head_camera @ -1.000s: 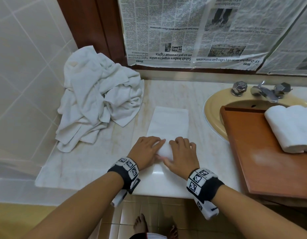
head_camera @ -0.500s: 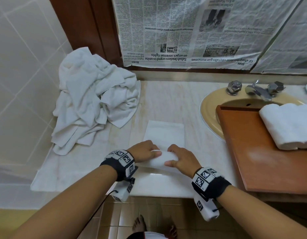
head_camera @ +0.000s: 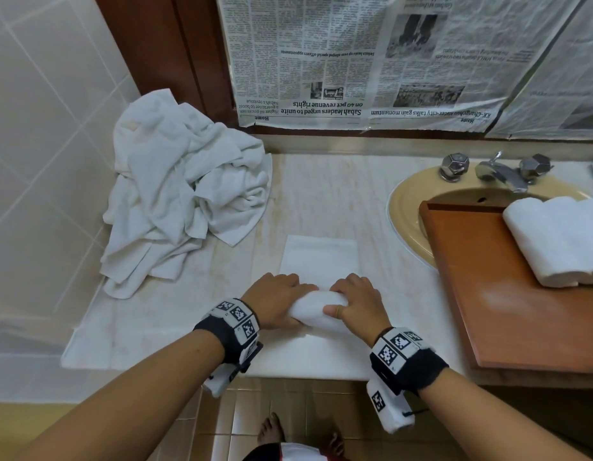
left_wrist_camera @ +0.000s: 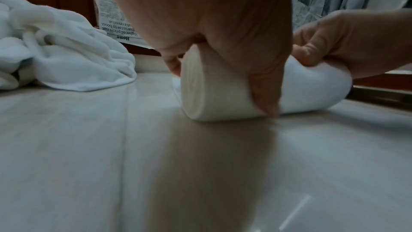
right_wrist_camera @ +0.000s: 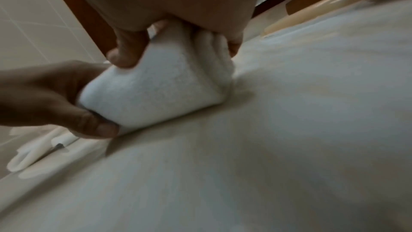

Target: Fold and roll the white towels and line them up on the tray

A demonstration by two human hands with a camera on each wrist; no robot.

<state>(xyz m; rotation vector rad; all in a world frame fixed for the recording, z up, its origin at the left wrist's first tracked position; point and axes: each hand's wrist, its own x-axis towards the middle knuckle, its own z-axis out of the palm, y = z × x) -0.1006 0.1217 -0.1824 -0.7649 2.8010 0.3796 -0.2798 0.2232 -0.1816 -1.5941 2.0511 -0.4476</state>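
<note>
Nearest the counter [head_camera: 175, 331] edge, a half-rolled white towel [head_camera: 316, 311] is gripped at both ends. The left hand [head_camera: 275, 302] is curled round its left end, thumb down against the counter in the left wrist view. The right hand [head_camera: 356, 304] is curled round the right end, thumb pressed on the near face. The layers at the left end [left_wrist_camera: 194, 84] look tight and flush; at the right end [right_wrist_camera: 214, 63] they look bunched under the fingers.

Risks, as judged from here:
- Coning: if the bunched right end is rolled on uncorrected, a tapered or telescoped roll is likely.
- Skew: the unrolled flat tail [head_camera: 321, 257] lies just beyond the hands; if one hand is advanced faster, the roll will be walked off the tail's line.
- Slip: the counter looks polished, so the tail may be pushed ahead instead of being taken up.
- Slack: if grip is eased for re-gripping, the outer wraps could spring loose.

Further left, the heap of unfolded towels [head_camera: 185, 201] lies near but clear of the tail; its corner could be snagged only if the roll drifts left.

To the right, the wooden tray [head_camera: 508, 314] is set over the sink [head_camera: 405, 207], with rolled towels [head_camera: 561, 237] already lined up toward its far side. It overhangs the basin, so it may be rocked by a heavy placement.
</note>
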